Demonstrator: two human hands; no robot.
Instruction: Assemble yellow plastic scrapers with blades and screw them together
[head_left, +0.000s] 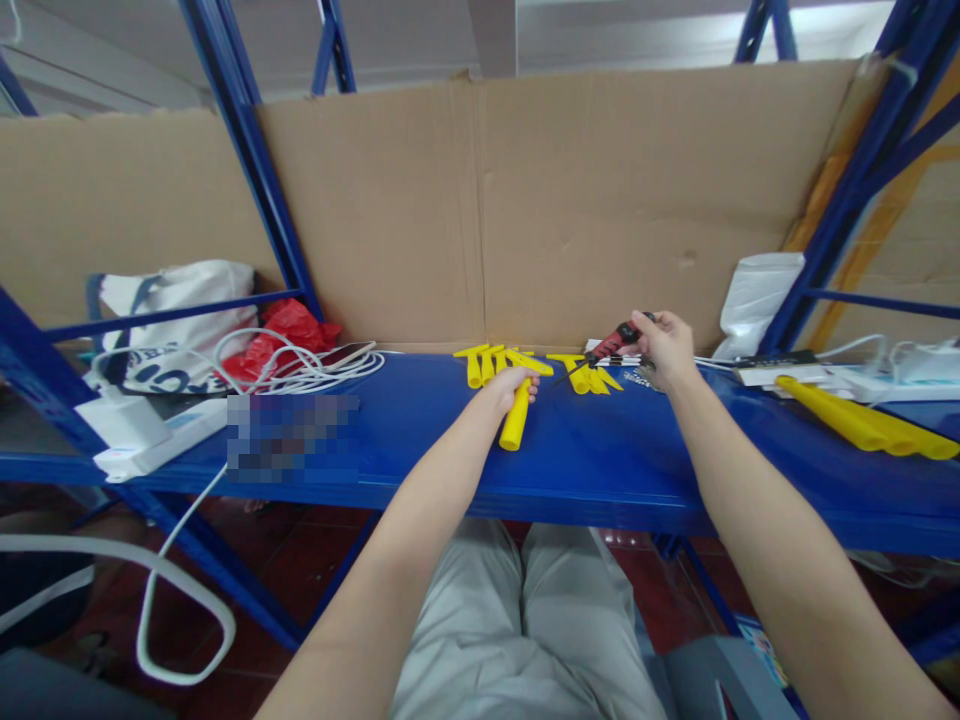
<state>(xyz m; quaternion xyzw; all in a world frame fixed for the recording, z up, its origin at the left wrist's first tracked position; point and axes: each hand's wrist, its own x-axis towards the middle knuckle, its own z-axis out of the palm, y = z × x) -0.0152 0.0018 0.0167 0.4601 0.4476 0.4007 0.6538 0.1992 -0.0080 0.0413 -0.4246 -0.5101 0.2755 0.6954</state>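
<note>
My left hand is closed around a yellow plastic tube, which tilts with its round end toward me just above the blue shelf. In my right hand is a red and black screwdriver, its dark shaft pointing left and down toward the left hand. The tip lies close to the top of the tube; whether they touch I cannot tell. Behind the left hand stand several yellow T-shaped pieces. More yellow pieces lie below the screwdriver, with small metal parts beside them, too small to name.
Long yellow tubes lie at the right, near a white power strip. On the left are a coiled white cable, a red plastic bag, a white cloth bag and another power strip. Cardboard walls the back.
</note>
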